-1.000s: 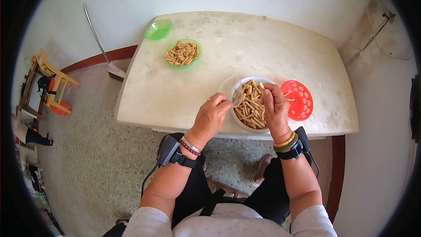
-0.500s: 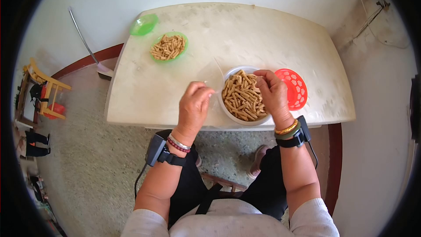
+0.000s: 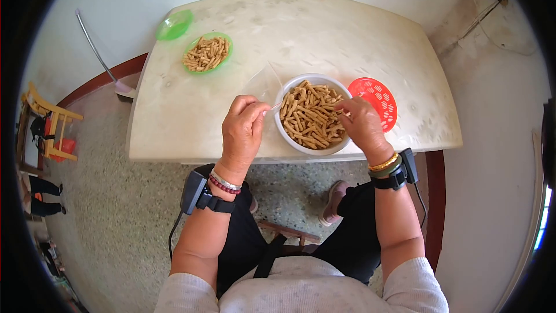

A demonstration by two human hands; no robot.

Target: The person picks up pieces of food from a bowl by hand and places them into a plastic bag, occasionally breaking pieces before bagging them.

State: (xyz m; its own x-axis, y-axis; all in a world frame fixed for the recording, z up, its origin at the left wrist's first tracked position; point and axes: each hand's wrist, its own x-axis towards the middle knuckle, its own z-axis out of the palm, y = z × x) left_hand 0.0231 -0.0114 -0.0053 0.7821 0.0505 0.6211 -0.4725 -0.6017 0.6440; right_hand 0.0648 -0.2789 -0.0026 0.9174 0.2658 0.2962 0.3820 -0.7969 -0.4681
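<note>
1. One table, pale and worn, carries everything. All the dishes sit on its near and left parts, so the person seated at the near edge can reach them.
2. One white bowl stands close to the near edge, between the two hands, where either hand can get into it. It is heaped with sticks, tan and too many to count.
3. Two hands flank that bowl.
   - The left hand is just left of the rim. Its fingers are pinched narrow on the edge of the bag.
   - The right hand rests over the right rim with its fingers drawn together. They seem to nip one or two sticks, though the view is too small to be sure.
4. One red basket, slotted and round, lies just right of the white bowl and partly behind the right hand. It looks empty.
5. One clear bag is lifted off the table by the left pinch and stands up just beside the bowl's left rim. It is thin, see-through and hard to trace.
6. Two green bowls sit at the far left corner, well apart from the hands. The full green bowl holds more sticks, and the empty green bowl is at the very edge.
7. Two black wrist units, one strapped on each forearm.
</note>
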